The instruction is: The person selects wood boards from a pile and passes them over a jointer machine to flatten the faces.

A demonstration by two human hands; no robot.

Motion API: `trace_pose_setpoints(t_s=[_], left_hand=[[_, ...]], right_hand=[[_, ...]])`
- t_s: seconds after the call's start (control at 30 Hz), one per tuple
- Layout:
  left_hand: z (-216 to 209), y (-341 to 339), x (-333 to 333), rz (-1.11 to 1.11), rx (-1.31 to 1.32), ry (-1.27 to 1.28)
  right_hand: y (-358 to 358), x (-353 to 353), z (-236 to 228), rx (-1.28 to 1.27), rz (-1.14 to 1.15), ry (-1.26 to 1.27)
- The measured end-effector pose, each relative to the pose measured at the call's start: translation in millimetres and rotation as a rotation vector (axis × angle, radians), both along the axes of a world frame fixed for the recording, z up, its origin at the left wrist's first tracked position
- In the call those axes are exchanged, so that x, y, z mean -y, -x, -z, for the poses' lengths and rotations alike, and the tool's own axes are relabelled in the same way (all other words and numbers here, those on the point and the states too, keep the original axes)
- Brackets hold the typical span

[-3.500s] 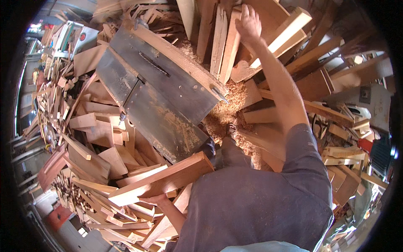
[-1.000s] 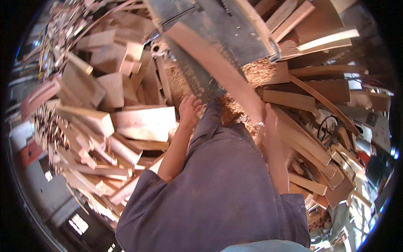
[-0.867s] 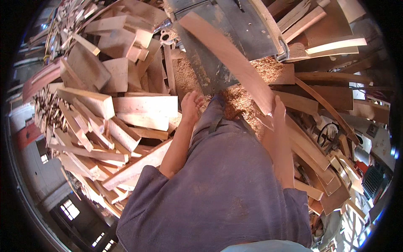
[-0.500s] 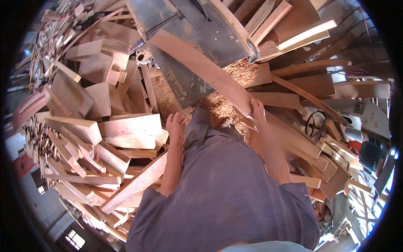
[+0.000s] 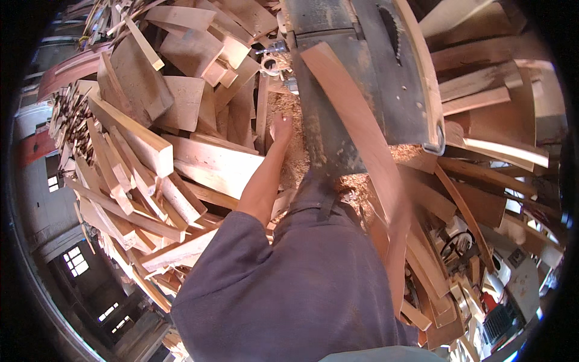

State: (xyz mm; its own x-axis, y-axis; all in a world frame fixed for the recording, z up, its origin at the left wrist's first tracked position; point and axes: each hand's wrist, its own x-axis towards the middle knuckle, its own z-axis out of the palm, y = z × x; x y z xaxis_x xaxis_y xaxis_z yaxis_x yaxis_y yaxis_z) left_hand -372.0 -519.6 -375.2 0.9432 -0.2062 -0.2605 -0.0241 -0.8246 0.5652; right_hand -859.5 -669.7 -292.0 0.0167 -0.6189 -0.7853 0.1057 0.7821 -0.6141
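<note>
Apparently, your right grip (image 5: 399, 208), blurred, is closed on the near end of the plank (image 5: 354, 117), slanted over the worktop (image 5: 322, 130). Keep your left grip (image 5: 281, 128), half-curled, contents unclear, away from the saw blade (image 5: 395, 41).

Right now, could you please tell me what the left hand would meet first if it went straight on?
The left hand would probably meet the metal fitting beside the dark table, though depth is unclear.

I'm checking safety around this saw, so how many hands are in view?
2. The left hand is left of the saw table; the right hand, blurred, is at the near end of the long board. No other hand shows.
</note>
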Motion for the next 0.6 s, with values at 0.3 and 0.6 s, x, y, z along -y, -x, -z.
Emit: trace_pose_setpoints(t_s=[0.3,0.6], left_hand=[[82,-121,73,0.344,0.058,0.073],[59,-144,104,0.67,-0.11,-0.492]], right_hand=[[-34,3,-24,-0.114,0.19,0.022],[-7,-12,10,-0.121,0.261,-0.03]])
